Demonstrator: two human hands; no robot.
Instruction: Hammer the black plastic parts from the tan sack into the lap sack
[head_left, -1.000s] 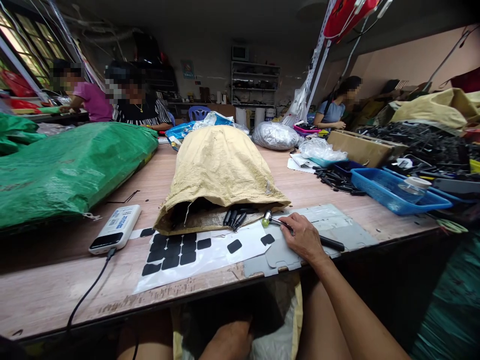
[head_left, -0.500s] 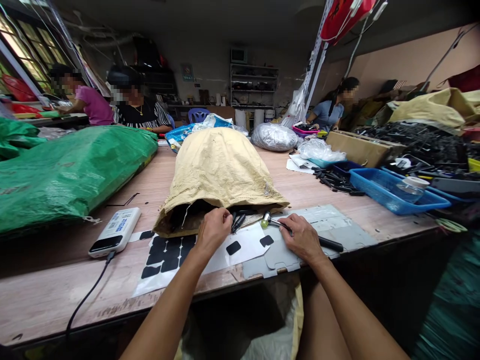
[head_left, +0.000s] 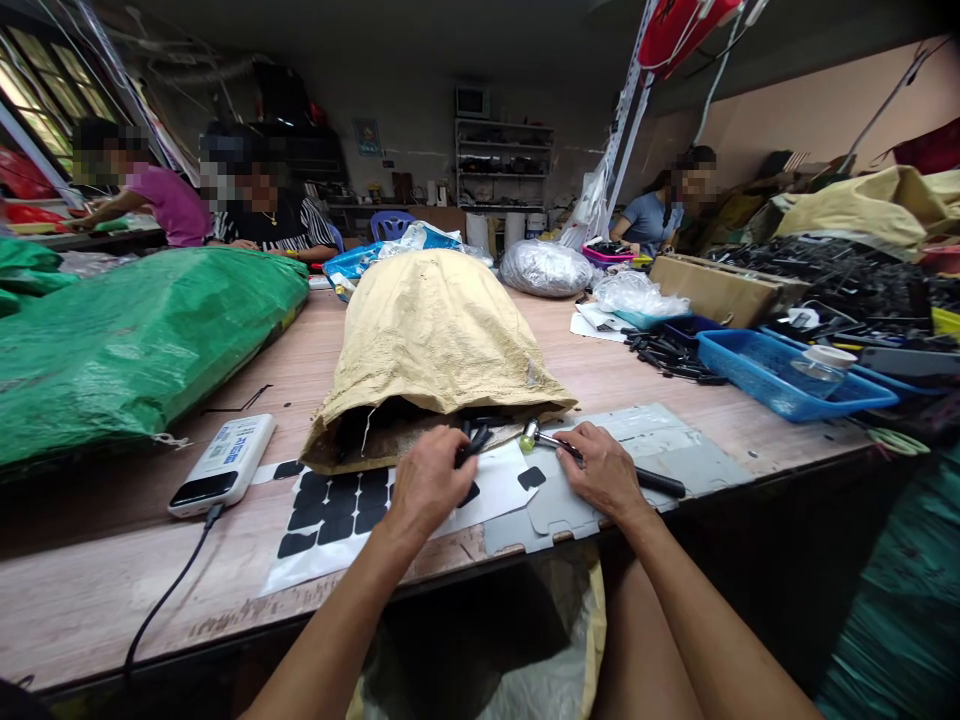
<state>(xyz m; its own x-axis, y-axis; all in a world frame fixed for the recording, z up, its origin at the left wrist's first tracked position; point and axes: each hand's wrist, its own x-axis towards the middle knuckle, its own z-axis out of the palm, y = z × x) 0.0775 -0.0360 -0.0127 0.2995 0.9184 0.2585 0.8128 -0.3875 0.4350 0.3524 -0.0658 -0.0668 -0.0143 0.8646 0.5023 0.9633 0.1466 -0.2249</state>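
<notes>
At the mouth of a tan woven sack [head_left: 442, 330], my left hand [head_left: 431, 478] has its fingers closed on a small black part [head_left: 474, 445]. Its exact kind I cannot make out. My right hand [head_left: 601, 470] rests over a small hammer with its fingers around the shaft; the hammer head [head_left: 529, 435], pale with a yellow-green face, points left, and the black handle [head_left: 660, 483] sticks out to the right. Beneath my hands lie a white sheet with black square pads [head_left: 337, 508] and a grey board [head_left: 660, 440]. The sack's dark inside is mostly hidden.
A white power bank [head_left: 225, 465] with a cable and a green sack [head_left: 150, 345] are on the left. Blue trays [head_left: 787, 385] and heaped black parts [head_left: 847, 285] stand right. Another open sack [head_left: 592, 640] hangs below the table edge. Several people sit farther back.
My left hand has drawn slightly back from the sack mouth and turned, with a black part now raised in its fingers. The right hand and hammer have hardly moved.
</notes>
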